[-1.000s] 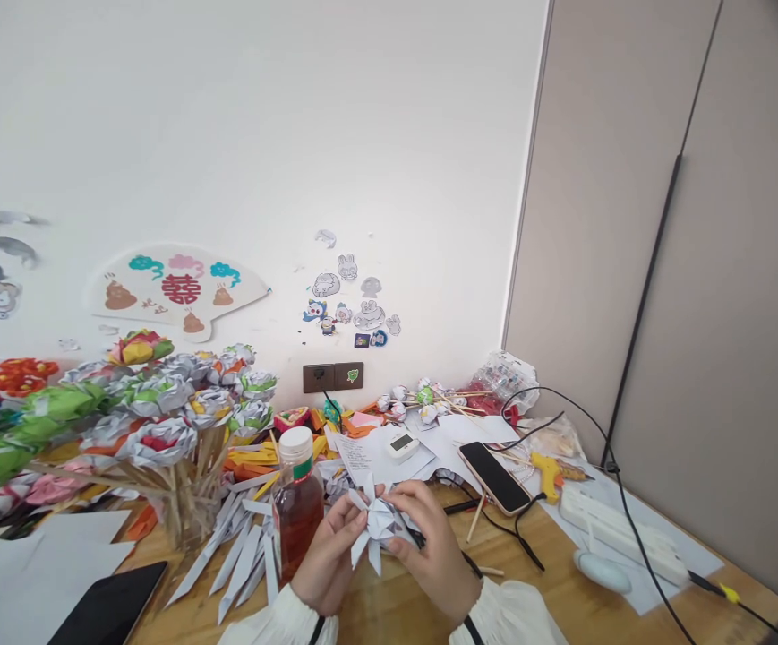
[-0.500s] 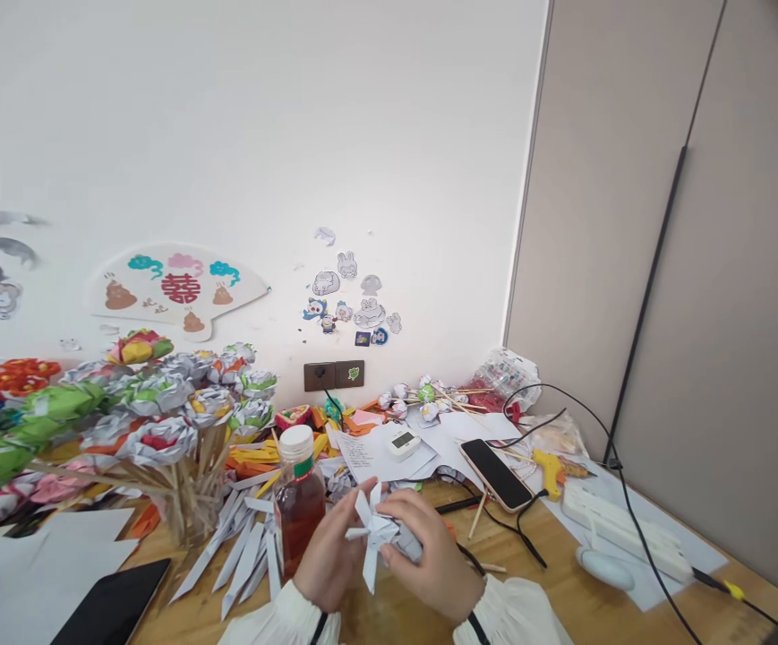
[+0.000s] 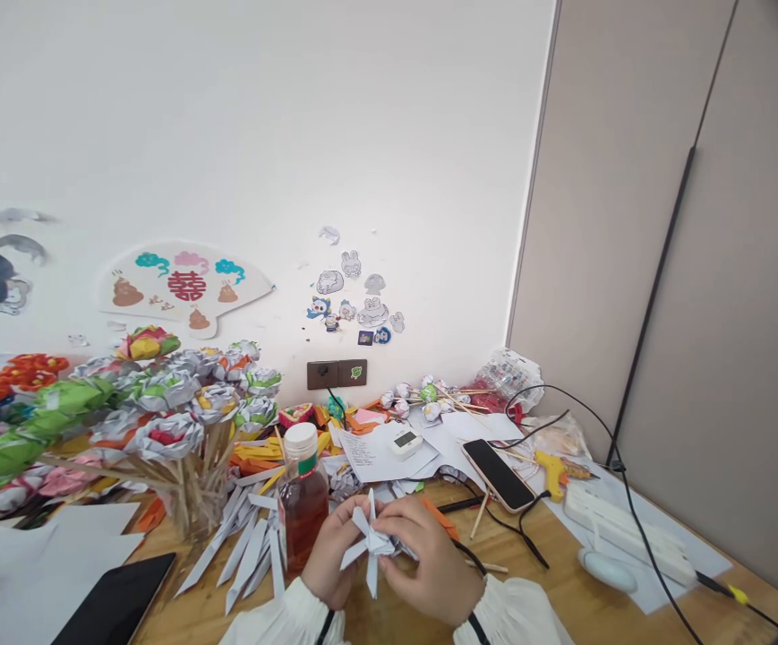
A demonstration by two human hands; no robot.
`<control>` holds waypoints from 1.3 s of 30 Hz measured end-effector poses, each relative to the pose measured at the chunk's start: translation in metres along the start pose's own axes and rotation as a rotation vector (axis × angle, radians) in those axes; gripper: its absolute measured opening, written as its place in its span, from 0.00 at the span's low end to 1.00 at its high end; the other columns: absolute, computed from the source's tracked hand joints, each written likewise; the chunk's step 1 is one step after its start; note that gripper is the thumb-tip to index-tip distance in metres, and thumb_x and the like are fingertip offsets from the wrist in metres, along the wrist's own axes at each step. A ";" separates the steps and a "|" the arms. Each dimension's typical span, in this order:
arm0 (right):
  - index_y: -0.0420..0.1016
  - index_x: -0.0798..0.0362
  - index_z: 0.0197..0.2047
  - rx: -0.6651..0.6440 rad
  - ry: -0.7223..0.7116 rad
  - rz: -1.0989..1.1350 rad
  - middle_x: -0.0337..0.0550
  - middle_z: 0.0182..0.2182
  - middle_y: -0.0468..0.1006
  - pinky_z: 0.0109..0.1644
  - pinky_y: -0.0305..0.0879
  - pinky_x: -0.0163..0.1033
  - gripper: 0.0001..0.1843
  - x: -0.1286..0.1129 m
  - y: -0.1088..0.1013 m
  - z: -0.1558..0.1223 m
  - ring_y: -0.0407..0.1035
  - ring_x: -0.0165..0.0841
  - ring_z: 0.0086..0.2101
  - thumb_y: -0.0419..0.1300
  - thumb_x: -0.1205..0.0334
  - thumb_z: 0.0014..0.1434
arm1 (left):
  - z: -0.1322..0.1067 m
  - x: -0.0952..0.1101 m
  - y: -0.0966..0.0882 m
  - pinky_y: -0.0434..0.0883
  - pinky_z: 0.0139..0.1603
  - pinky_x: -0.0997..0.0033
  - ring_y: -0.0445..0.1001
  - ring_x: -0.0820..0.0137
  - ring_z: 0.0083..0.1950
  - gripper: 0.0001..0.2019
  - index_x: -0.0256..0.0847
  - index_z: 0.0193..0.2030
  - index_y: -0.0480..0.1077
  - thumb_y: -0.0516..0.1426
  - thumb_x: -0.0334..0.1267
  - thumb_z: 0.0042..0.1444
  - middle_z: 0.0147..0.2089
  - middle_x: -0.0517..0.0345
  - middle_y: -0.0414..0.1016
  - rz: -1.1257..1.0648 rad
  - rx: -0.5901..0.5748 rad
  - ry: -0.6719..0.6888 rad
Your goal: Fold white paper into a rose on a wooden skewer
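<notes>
Both hands meet low in the middle of the view over a wooden table (image 3: 550, 591). My left hand (image 3: 330, 560) and my right hand (image 3: 429, 564) are both closed on a white folded paper flower (image 3: 370, 542) with pointed petals sticking out between the fingers. White sleeves cover both wrists. Just left of my left hand stands a bottle of reddish liquid (image 3: 302, 502) with a white cap. Several loose folded white paper petals (image 3: 244, 551) lie beside it on the table.
A jar of paper flowers on sticks (image 3: 160, 430) stands at the left, above a dark tablet (image 3: 116, 609). A phone (image 3: 502, 475), yellow glue gun (image 3: 553, 470), white power strip (image 3: 627, 533), white mouse (image 3: 607, 571) and black cables lie at the right.
The paper flower has been turned between my fingers and sits slightly lower. The view has shifted a little; both hands stay on the flower.
</notes>
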State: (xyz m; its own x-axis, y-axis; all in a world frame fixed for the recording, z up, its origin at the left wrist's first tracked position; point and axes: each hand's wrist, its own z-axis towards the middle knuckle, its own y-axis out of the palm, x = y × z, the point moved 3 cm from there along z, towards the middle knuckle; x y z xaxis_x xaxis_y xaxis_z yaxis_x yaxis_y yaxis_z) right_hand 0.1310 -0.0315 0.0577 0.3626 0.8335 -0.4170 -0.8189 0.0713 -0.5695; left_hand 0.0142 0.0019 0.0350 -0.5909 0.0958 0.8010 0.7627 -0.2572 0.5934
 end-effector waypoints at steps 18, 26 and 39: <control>0.66 0.53 0.41 0.162 0.096 0.047 0.41 0.29 0.68 0.33 0.61 0.36 0.24 0.014 -0.004 -0.002 0.63 0.32 0.29 0.53 0.43 0.50 | -0.001 0.013 -0.002 0.66 0.40 0.70 0.69 0.64 0.43 0.10 0.41 0.33 0.72 0.61 0.41 0.43 0.46 0.54 0.73 -0.027 0.037 0.127; 0.61 0.49 0.48 0.192 0.206 0.077 0.43 0.43 0.67 0.43 0.61 0.34 0.21 0.016 -0.004 0.000 0.62 0.33 0.43 0.55 0.69 0.50 | 0.000 0.006 -0.005 0.66 0.33 0.72 0.71 0.66 0.36 0.11 0.39 0.27 0.72 0.59 0.45 0.44 0.36 0.54 0.75 -0.001 -0.015 0.052; 0.61 0.48 0.50 0.083 0.145 0.028 0.41 0.42 0.64 0.48 0.57 0.37 0.28 0.011 -0.005 0.003 0.60 0.34 0.44 0.56 0.75 0.44 | 0.004 0.005 -0.009 0.64 0.30 0.77 0.69 0.73 0.27 0.10 0.39 0.30 0.72 0.64 0.35 0.38 0.25 0.61 0.73 0.028 -0.006 0.045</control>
State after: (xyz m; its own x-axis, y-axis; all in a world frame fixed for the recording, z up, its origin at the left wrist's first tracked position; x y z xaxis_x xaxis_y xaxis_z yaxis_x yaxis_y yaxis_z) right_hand 0.1377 -0.0209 0.0578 0.3945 0.7485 -0.5331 -0.8614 0.0991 -0.4982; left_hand 0.0052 0.0083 0.0339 -0.5806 0.0450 0.8130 0.7777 -0.2650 0.5700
